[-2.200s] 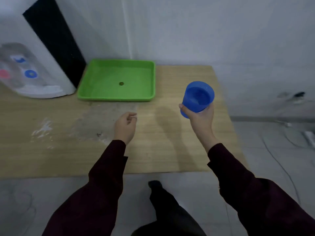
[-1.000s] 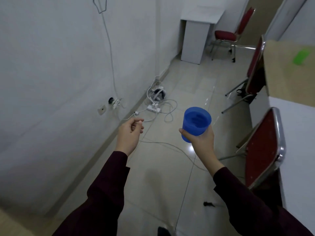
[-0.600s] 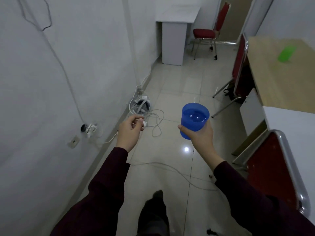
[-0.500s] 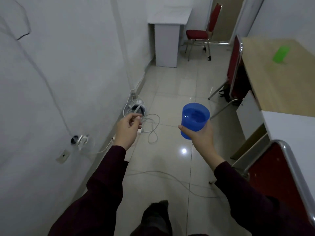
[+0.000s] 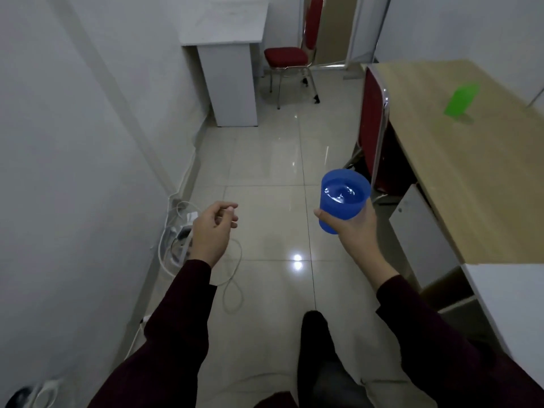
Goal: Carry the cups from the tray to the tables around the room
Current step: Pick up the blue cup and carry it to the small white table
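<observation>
My right hand grips a blue cup upright, with water showing inside, held over the tiled floor in front of me. My left hand hangs beside it at the same height, fingers loosely curled with nothing in them. A green cup stands on the wooden table at the right. A white table stands against the far wall. The tray is out of view.
A red chair is tucked against the wooden table's near side. Another red chair stands by the white table. A power strip and white cables lie along the left wall. A white surface fills the right foreground.
I have turned away from the table with the green tray and moved forward down the aisle. The blue cup stays in my right hand; the cables and tables have drawn closer.
</observation>
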Motion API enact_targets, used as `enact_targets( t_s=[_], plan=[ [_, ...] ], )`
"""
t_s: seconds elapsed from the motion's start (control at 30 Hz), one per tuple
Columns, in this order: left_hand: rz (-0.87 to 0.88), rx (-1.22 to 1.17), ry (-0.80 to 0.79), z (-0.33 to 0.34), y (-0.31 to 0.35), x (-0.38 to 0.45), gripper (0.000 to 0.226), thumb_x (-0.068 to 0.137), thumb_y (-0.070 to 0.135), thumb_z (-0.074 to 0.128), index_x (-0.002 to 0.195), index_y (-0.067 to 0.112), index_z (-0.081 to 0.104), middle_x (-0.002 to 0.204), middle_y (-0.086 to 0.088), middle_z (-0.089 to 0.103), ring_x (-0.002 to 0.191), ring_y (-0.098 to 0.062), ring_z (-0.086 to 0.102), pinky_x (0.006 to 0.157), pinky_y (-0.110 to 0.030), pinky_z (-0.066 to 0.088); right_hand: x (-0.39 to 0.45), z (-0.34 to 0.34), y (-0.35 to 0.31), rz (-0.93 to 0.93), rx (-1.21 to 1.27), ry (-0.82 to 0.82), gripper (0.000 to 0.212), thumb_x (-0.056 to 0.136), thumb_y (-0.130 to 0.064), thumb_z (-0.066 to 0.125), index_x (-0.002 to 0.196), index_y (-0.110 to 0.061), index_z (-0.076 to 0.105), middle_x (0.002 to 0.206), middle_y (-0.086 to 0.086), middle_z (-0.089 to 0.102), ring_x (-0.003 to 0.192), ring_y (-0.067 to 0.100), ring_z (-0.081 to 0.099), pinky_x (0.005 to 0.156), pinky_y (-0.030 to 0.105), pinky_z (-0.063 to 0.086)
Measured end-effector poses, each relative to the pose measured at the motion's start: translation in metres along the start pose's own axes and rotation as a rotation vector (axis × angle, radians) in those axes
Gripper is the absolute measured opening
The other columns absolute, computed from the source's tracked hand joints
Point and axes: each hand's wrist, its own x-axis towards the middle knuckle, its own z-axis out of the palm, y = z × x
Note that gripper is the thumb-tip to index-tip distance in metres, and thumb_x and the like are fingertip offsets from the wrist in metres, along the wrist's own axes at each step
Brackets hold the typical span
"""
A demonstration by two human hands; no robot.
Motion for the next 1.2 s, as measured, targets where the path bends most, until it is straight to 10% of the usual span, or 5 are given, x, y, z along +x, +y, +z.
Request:
enact_targets(
  t_s=[0.33, 1.2],
  plan=[
    [0.019, 0.019, 0.036, 0.095, 0.025, 0.256, 0.019, 0.094, 0.016, 0.049, 0.089, 0.025, 0.064, 0.073, -0.001, 0.063, 0.069, -0.016, 0.063, 0.065, -0.013, 0.047, 0.277, 0.036, 0.040, 0.000, -0.013, -0.110, 0.066, 0.066, -0.013, 0.087, 0.122, -0.015, 0.053, 0.110, -0.002, 0.063, 0.092, -0.006, 0.061, 0.068, 0.005, 0.048],
    [0.050, 0.044, -0.015, 0.231, 0.016, 0.925, 0.017, 0.095, 0.020, 0.048, 0.098, 0.018, 0.065, 0.078, -0.001, 0.064, 0.073, -0.015, 0.064, 0.066, -0.013, 0.046, 0.921, 0.250, 0.129, -0.061, 0.012, -0.081, 0.067, 0.064, -0.024, 0.088, 0.121, -0.023, 0.053, 0.109, -0.014, 0.062, 0.097, -0.005, 0.060, 0.079, 0.005, 0.048]
  ],
)
